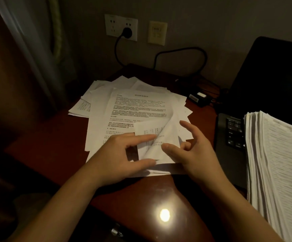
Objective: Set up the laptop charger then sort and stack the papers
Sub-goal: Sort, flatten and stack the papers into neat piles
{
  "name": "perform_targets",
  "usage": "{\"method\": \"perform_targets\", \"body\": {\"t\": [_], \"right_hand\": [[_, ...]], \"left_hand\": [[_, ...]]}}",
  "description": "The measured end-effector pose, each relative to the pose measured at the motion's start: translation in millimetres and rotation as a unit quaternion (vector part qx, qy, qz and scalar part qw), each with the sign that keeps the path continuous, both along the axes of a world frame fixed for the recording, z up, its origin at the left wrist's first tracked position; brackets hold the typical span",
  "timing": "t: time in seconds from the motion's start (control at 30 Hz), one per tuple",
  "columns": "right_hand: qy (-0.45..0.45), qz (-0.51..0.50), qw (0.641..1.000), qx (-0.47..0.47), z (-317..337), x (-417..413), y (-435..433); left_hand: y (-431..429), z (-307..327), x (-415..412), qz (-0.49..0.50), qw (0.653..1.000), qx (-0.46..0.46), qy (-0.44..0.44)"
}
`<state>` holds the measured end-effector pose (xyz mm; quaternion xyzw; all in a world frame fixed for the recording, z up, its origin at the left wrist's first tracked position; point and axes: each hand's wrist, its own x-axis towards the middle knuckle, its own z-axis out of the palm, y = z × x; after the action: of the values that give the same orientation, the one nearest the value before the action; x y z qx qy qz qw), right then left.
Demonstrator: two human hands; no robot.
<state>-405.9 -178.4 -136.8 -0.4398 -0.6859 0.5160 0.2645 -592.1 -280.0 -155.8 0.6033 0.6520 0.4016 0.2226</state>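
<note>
Two hands worked a spread of loose papers (124, 105) on a dark red tabletop (58, 137) in dim light. The left hand (122, 156) lay open, forefinger straight and pressing a curled-up corner of the top sheet (161, 137); the right hand (195, 152) was loosely spread, its thumb touching that corner's edge. A neat stack of papers (277, 163) rested on the open laptop (272, 75) at right. Behind, the charger brick (198, 97) sat beside the laptop, its plug (127, 32) seated in the wall socket (120, 27).
</note>
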Motion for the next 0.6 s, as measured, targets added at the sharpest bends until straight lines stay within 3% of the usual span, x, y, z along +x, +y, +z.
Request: {"method": "perform_targets", "body": {"t": [0.13, 0.3, 0.5, 0.6], "right_hand": [[-0.004, -0.003, 1.0, 0.008, 3.5, 1.5, -0.4], [-0.028, 0.019, 0.999, -0.036, 8.2, 10.4, 10.0], [-0.007, 0.012, 1.0, 0.005, 6.4, 4.3, 4.9], [0.06, 0.012, 0.998, -0.025, 10.2, 0.8, 1.7]], "left_hand": [[1.1, 1.0, -1.2, 0.029, 0.999, 0.019, 0.016], [-1.5, 2.9, 2.8, 0.019, 0.995, 0.033, -0.088], [-3.6, 2.1, 3.0, -0.028, 0.999, 0.036, -0.017], [-2.2, -0.4, 1.0, -0.013, 0.999, 0.016, 0.041]]}}
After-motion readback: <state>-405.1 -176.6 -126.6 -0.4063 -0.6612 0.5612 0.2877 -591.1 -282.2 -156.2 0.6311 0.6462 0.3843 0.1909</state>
